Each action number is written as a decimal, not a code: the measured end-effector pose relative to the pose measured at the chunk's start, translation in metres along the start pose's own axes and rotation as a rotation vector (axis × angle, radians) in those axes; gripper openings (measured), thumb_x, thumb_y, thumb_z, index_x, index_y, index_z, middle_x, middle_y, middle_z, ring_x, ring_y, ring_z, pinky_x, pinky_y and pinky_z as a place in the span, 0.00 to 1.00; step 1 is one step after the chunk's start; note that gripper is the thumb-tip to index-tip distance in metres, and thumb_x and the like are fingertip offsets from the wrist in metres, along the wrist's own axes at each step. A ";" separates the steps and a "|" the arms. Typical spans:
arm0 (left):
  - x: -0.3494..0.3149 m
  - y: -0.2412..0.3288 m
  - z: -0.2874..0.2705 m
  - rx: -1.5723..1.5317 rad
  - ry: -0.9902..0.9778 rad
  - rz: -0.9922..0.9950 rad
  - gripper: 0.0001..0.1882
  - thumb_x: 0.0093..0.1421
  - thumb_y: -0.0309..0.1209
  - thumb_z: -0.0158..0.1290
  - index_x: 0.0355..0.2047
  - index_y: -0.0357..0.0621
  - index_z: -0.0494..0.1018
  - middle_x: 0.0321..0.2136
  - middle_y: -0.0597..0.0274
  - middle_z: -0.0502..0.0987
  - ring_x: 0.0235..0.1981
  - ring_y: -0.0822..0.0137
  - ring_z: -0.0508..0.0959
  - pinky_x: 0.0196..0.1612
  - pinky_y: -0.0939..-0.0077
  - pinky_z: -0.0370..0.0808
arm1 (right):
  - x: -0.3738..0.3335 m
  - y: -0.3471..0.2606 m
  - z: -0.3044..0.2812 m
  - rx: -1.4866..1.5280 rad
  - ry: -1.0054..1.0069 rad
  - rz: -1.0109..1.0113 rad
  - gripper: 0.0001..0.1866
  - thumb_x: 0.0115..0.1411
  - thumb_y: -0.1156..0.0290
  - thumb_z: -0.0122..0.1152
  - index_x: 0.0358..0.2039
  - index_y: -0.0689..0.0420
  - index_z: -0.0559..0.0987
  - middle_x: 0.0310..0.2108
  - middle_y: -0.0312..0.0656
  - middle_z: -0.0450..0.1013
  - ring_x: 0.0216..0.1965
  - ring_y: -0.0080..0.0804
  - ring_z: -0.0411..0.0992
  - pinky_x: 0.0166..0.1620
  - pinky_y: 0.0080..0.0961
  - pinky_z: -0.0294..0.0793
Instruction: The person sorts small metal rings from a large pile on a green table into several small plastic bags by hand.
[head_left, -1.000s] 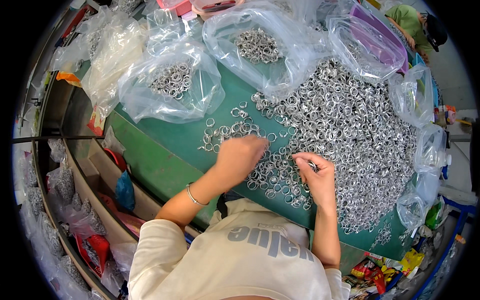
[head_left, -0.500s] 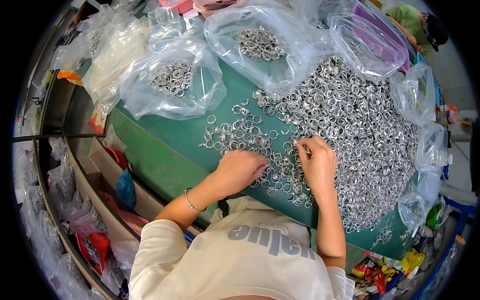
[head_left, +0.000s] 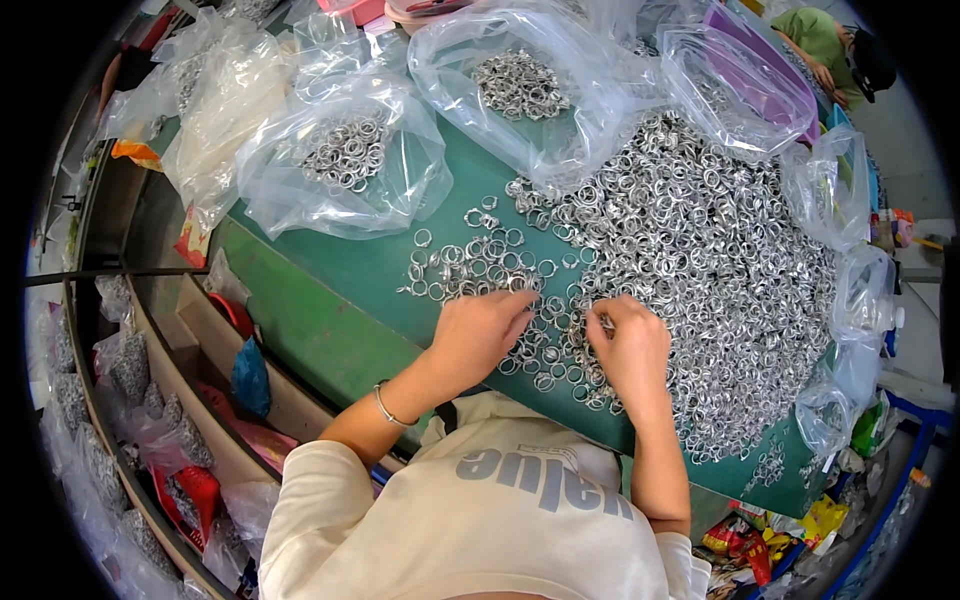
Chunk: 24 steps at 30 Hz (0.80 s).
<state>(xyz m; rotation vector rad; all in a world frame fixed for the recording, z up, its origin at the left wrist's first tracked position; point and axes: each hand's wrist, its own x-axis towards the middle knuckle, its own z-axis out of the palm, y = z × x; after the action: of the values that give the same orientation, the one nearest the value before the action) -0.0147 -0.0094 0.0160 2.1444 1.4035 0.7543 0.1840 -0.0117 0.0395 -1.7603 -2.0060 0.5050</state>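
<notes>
Small silver metal rings lie loose on the green tabletop. My left hand, with a bangle on its wrist, reaches over a scattered group of rings. Its fingers stretch to the right, slightly apart, and I see nothing held in them. At the left edge of a big ring heap, my right hand is curled with thumb and forefinger close together. A bit of silver, seemingly a ring, shows between them. Several loose rings lie between both hands.
Clear plastic bags holding rings stand along the far side. A purple bin sits at the far right, near a person in green. Drawers with bagged parts are at left; colourful packets lie lower right.
My left hand has lifted slightly and its fingers have stretched out further. The right hand has drawn a little nearer to me, its fingers curling more.
</notes>
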 end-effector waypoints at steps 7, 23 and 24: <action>0.000 0.004 0.013 0.116 -0.094 -0.081 0.07 0.54 0.30 0.56 0.34 0.47 0.76 0.22 0.59 0.77 0.18 0.57 0.75 0.20 0.66 0.71 | -0.003 0.007 -0.005 -0.065 0.150 0.122 0.05 0.51 0.72 0.63 0.29 0.57 0.80 0.27 0.43 0.75 0.20 0.42 0.73 0.25 0.35 0.70; -0.014 0.008 -0.001 0.036 -0.187 -0.077 0.11 0.54 0.31 0.56 0.38 0.48 0.76 0.22 0.57 0.77 0.20 0.56 0.76 0.22 0.66 0.71 | -0.004 0.002 -0.011 -0.042 -0.096 0.039 0.04 0.49 0.72 0.64 0.27 0.55 0.80 0.25 0.42 0.73 0.24 0.45 0.73 0.27 0.38 0.70; -0.015 0.007 -0.001 0.072 -0.207 -0.095 0.11 0.54 0.31 0.56 0.39 0.48 0.76 0.22 0.57 0.77 0.20 0.56 0.76 0.22 0.66 0.71 | -0.008 0.004 -0.017 -0.049 -0.101 0.051 0.04 0.48 0.72 0.64 0.27 0.54 0.80 0.26 0.42 0.73 0.24 0.45 0.73 0.27 0.38 0.70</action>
<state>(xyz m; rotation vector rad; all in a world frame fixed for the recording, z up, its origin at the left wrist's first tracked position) -0.0153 -0.0262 0.0183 2.1239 1.4291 0.4380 0.1974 -0.0188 0.0505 -1.8534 -2.0627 0.5764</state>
